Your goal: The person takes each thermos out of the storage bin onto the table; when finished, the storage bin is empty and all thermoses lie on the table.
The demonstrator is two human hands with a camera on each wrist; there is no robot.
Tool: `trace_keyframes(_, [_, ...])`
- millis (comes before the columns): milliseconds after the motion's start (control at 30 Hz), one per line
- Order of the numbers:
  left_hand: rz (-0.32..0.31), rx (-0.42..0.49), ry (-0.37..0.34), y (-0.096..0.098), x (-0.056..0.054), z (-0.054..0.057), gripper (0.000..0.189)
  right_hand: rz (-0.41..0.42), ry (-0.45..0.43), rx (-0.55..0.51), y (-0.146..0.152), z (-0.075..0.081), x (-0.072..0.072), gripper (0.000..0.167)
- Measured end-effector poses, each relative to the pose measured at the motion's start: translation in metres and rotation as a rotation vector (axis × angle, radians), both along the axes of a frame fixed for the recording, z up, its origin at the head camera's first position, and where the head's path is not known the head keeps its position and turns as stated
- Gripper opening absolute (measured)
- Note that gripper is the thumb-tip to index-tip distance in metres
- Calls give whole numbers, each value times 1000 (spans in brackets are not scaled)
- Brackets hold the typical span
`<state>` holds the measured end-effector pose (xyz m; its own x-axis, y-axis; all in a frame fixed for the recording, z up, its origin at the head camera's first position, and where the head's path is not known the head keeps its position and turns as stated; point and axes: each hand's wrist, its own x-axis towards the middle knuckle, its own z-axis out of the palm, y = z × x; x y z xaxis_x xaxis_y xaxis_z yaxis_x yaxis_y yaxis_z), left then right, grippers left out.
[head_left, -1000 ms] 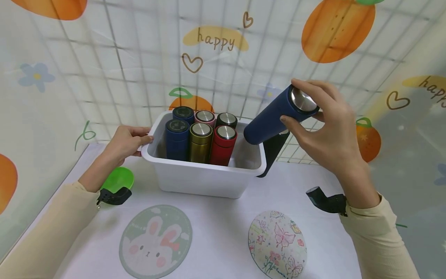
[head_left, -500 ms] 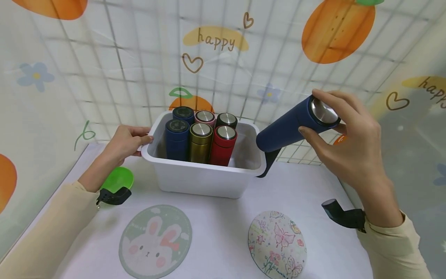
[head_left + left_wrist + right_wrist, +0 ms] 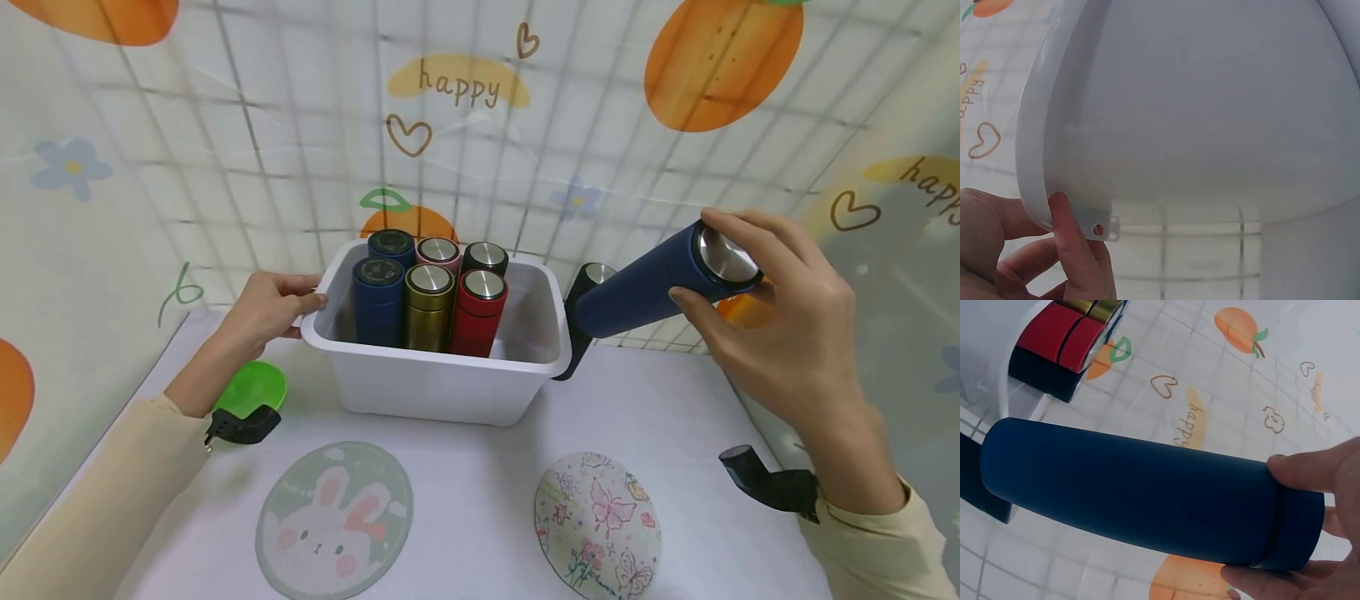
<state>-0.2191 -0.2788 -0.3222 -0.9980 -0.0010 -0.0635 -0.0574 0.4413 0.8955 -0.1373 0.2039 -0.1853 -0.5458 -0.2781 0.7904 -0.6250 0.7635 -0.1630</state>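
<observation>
Navy flask (image 3: pixel 651 283) held nearly level in midair right of white bin (image 3: pixel 442 385), steel cap end clasped by right hand (image 3: pixel 780 333), base toward bin. Six flasks (image 3: pixel 431 296) upright inside. Left hand (image 3: pixel 266 308) gripping bin's rim.

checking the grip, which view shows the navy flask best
The right wrist view: the navy flask fills the frame, with the right hand pinching its lid end. The head view shows the flask tilted in the air right of the bin, smaller. The left wrist view shows only the bin.
</observation>
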Motion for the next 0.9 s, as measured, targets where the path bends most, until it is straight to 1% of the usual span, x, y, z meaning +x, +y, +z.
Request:
trace_keyframes(133, [-7,5,5,0,0,1,47,-16,-16,5,7,-5,0,79])
trace_keyframes(300, [-10,10,14,-1,1,0,48,-37,-27,16,16,-11,-2,78])
trace_keyframes(500, [-1,9,14,-1,0,0,48,-66,-56,46,28,-17,-2,80])
trace_keyframes(633, [3,9,13,0,0,0,48,-81,-58,42,35,-21,-3,80])
trace_keyframes(767, [4,6,9,0,1,1,48,-100,-65,49,42,-25,-6,80])
trace_keyframes(900, [6,5,7,1,1,1,48,-111,-88,42,50,-31,-13,78])
